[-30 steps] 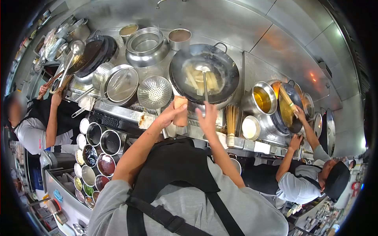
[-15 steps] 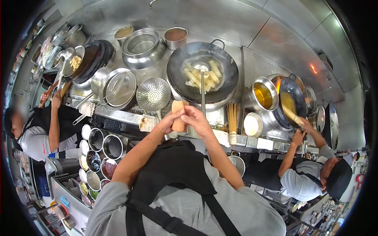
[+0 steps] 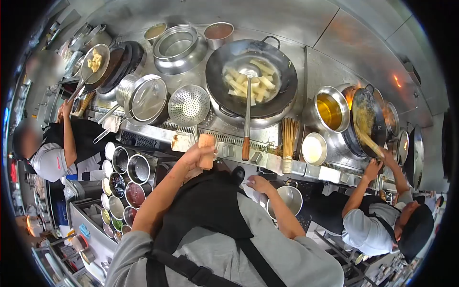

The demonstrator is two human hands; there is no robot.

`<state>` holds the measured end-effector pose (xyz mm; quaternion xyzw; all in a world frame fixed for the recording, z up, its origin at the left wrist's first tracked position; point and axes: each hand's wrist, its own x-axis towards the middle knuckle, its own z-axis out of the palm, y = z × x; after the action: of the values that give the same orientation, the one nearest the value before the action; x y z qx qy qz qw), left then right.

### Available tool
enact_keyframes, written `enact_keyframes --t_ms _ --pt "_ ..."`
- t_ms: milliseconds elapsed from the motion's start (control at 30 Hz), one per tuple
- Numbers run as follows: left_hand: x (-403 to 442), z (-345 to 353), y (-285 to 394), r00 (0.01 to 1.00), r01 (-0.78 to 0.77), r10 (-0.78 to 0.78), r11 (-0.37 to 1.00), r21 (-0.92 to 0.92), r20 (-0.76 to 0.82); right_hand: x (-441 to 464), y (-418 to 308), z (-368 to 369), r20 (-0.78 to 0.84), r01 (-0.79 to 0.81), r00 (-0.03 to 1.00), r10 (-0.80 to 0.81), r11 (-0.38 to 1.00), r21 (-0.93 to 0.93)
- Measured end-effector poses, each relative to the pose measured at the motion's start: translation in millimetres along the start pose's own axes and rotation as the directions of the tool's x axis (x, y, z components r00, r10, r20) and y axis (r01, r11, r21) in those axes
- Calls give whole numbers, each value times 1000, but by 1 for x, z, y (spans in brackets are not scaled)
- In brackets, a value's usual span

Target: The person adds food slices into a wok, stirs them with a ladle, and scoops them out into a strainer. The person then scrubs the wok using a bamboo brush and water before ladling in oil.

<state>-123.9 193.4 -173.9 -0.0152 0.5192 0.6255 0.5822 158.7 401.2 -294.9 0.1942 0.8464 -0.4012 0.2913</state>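
Note:
My left hand (image 3: 195,157) is closed around a pale orange, block-shaped thing (image 3: 207,148), held in front of the stove edge; its kind is unclear. My right hand (image 3: 259,183) is lower, near my apron, its fingers curled. A whitish piece (image 3: 249,191) shows beside it, and whether the fingers grip it is hard to see. In front of me sits a black wok (image 3: 287,91) with pale strips (image 3: 263,86) in liquid. A ladle (image 3: 247,115) rests in the wok, its wooden handle end pointing toward me, untouched.
A perforated skimmer (image 3: 189,105) and a mesh strainer (image 3: 149,99) lie left of the wok. To the right are a bamboo brush (image 3: 288,138) and a pot of oil (image 3: 330,112). Co-workers (image 3: 373,220) stand on both sides; flames show near the right wok (image 3: 366,107).
Both hands were together on the orange block. The right hand has let go and moved down and right; the left hand keeps the block, moved slightly down and left.

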Motion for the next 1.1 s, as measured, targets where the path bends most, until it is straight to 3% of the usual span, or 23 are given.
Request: enact_keyframes --t_ms 67,133,200,233,267,300,333,367,400,433,467,533,600,700,800,867,900,933,1033,1100 --pt "-1 10 -18 995 -87 91 990 111 -34 -19 -66 -37 13 273 954 -300 883 382" --pt "2 16 -34 992 -124 126 985 118 -8 -15 -113 -33 -219 410 910 -353 677 612" --pt "6 20 -53 983 -168 166 985 -24 -72 8 -146 -24 -391 477 878 -276 570 669" --pt "7 23 -58 965 -244 247 969 40 -91 15 -157 -22 -386 474 880 -277 571 670" --pt "7 20 -60 964 -245 247 969 36 -93 20 -167 -22 -526 498 827 -199 693 521" --pt "11 14 -60 975 -222 221 969 -108 -19 26 -171 -27 -661 480 735 -148 802 354" --pt "6 23 -46 977 -187 208 950 -250 58 23 -178 -40 -660 483 735 -158 805 345" --pt "-1 33 -34 988 -148 140 979 -143 -64 18 -184 -50 -653 572 717 -244 742 350" --pt "5 22 -36 978 -187 205 946 -266 42 10 -193 -61 -646 651 690 -325 669 359" --pt "3 20 -34 960 -200 253 918 -344 118 1 -201 -69 -627 691 706 -329 512 510" --pt "0 20 -33 933 -203 304 886 -418 192 -7 -208 -77 -623 691 707 -334 513 509" --pt "-4 22 -34 919 -201 338 845 -495 205 -22 -221 -99 -496 534 826 -270 92 840" --pt "-9 24 -40 907 -196 370 793 -577 201 -32 -227 -118 -423 439 859 -287 -11 899" --pt "0 33 -37 944 -196 296 857 -476 144 -25 -218 -123 -499 525 828 -256 39 850" --pt "4 36 -29 930 -297 354 884 -361 102 -27 -215 -126 -583 628 763 -278 106 771" --pt "1 38 -29 926 -267 348 875 -403 142 -11 -207 -113 -557 623 780 -285 434 650" --pt "-1 39 -30 920 -221 335 871 -438 202 -13 -215 -105 -497 627 776 -388 397 670" --pt "-10 42 -26 958 -131 218 913 -385 189 -16 -224 -96 -436 626 759 -484 360 691" --pt "-9 36 -27 961 -105 182 935 -338 206 -12 -205 -81 -454 646 745 -489 355 676" --pt "-1 23 -40 978 -207 205 932 -298 -37 -14 -175 -72 -423 675 735 -531 510 533"
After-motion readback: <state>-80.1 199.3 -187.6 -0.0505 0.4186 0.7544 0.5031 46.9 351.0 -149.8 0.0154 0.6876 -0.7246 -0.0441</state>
